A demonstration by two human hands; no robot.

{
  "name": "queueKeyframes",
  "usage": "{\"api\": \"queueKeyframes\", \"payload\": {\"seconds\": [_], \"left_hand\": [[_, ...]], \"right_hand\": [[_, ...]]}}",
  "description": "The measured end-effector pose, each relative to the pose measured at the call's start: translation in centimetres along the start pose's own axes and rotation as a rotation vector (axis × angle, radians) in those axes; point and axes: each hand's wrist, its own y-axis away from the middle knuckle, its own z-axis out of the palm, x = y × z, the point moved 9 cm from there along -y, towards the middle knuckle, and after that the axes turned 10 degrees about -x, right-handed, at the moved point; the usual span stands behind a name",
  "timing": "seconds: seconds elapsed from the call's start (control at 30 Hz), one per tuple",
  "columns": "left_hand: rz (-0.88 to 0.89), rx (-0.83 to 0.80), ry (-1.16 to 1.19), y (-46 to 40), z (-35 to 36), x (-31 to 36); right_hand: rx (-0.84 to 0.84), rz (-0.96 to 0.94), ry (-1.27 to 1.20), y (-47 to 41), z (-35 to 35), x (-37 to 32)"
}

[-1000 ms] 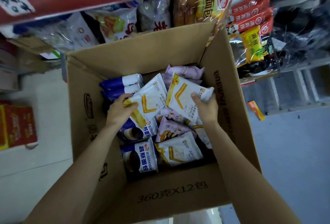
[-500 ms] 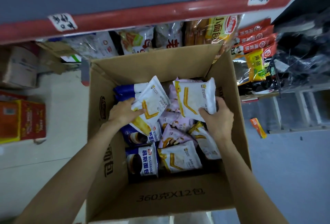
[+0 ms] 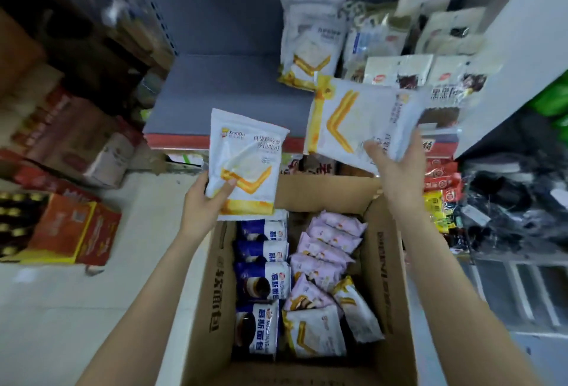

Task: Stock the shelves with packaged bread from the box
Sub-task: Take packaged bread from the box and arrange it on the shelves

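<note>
Two white-and-yellow plastic bread packets are up, above the brown cardboard box (image 3: 295, 308) at lower centre: the left hand (image 3: 204, 204) pinches one (image 3: 246, 167), the right hand (image 3: 396, 167) clasps the other (image 3: 353, 121). Stand both upright beside the matching packet (image 3: 310, 44) on the grey shelf (image 3: 227, 90), upper centre.

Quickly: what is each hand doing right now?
Left hand: closed on a white bread pack.
Right hand: holding another white bread pack.

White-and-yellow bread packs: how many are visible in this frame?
5. One in the left hand, one in the right hand, one standing on the shelf, two in the box's near right corner. Others may lie hidden beneath.
</note>
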Motion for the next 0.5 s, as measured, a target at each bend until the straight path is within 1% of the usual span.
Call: {"api": "queueKeyframes", "payload": {"seconds": [0.17,0.23,0.27,0.3,0.33,0.37,0.4,0.43,0.5], "left_hand": [[0.059,0.037,0.036,-1.4,-1.8,2.1],[0.084,0.047,0.039,-2.0,-2.1,2.7],[0.101,0.055,0.042,-2.5,-2.3,3.2],[0.116,0.063,0.049,-2.9,-2.4,3.4],[0.124,0.069,0.055,-3.4,-2.5,3.7],[0.128,0.074,0.053,-3.9,-2.4,3.8],[0.128,0.081,0.044,-4.4,-2.4,4.0],[0.125,0.088,0.040,-5.0,-2.3,4.2],[0.117,0.083,0.059,-6.3,-1.7,4.3]], "right_hand": [[-0.157,-0.251,0.491,-9.9,6.8,-5.2],[-0.181,-0.293,0.749,-13.5,8.9,-5.7],[-0.175,-0.305,0.898,-14.9,9.8,-5.9],[-0.113,-0.349,1.069,-16.2,10.5,-6.2],[-0.016,-0.423,1.227,-17.0,11.1,-6.6],[0.055,-0.461,1.343,-17.4,11.4,-6.8],[0.069,-0.489,1.422,-17.5,12.0,-6.5],[-0.002,-0.501,1.452,-17.4,12.8,-5.6],[-0.169,-0.516,1.421,-16.6,14.2,-3.5]]}}
